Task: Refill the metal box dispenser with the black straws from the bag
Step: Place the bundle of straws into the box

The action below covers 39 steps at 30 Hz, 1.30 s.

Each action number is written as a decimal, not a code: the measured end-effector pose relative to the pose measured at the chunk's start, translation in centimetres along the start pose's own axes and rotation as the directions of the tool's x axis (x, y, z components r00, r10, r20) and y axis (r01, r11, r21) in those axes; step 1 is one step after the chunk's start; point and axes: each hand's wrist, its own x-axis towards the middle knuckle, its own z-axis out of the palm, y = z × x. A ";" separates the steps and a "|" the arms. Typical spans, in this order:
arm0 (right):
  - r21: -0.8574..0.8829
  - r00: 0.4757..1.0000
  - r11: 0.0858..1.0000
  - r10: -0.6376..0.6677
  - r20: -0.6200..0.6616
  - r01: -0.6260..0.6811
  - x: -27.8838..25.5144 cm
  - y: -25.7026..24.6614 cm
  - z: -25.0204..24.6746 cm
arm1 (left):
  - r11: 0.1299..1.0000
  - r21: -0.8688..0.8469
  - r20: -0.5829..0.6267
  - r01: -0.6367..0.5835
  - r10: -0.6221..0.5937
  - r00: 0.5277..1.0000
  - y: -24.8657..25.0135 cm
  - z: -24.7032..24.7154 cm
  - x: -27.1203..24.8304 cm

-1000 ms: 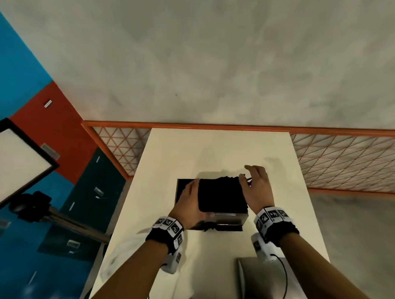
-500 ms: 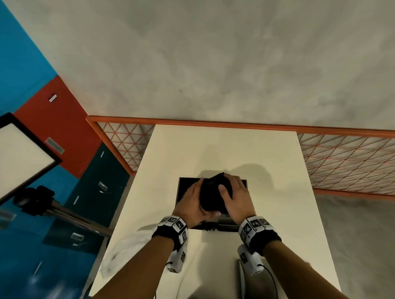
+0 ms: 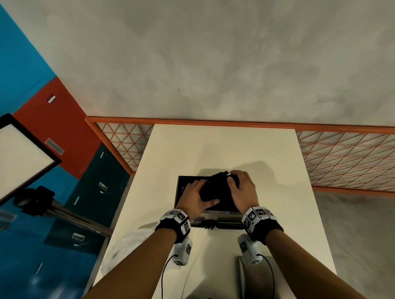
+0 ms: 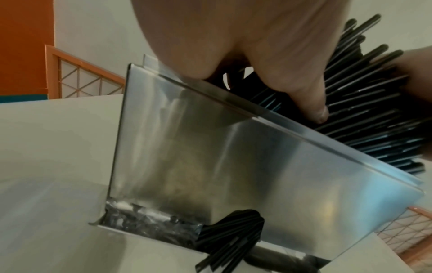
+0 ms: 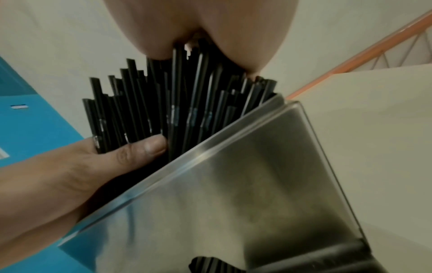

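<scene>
- The head view is evenly and softly lit, fairly bright; a lit panel (image 3: 15,158) glows white at the left.
- Soft shadows fall on the pale surface (image 3: 219,148) just beyond the hands (image 3: 197,199), toward the far right.
- Wide-angle distortion bends the orange railing (image 3: 237,124) and stretches the edges of the head view.
- Both wrist views are dimmer and softly blurred; the palms close to the lens are out of focus.
- The metal box (image 4: 210,147) shows smeared reflections and pale bluish glare along its rim.
</scene>
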 end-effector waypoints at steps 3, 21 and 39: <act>0.012 1.000 1.000 0.014 0.005 -0.014 -0.2 0.3 -0.3 | 0.998 -0.053 -0.014 0.019 -0.020 1.000 0.0 0.2 0.2; -0.107 0.995 0.993 -0.043 0.089 0.052 -1.1 0.9 -3.0 | 0.989 0.074 0.112 -0.125 0.117 0.987 -1.3 -1.0 -0.5; -0.524 0.967 0.844 0.024 0.255 0.117 -5.3 -0.3 -3.1 | 0.993 0.088 0.181 -0.078 0.061 0.982 -1.0 -0.8 -0.5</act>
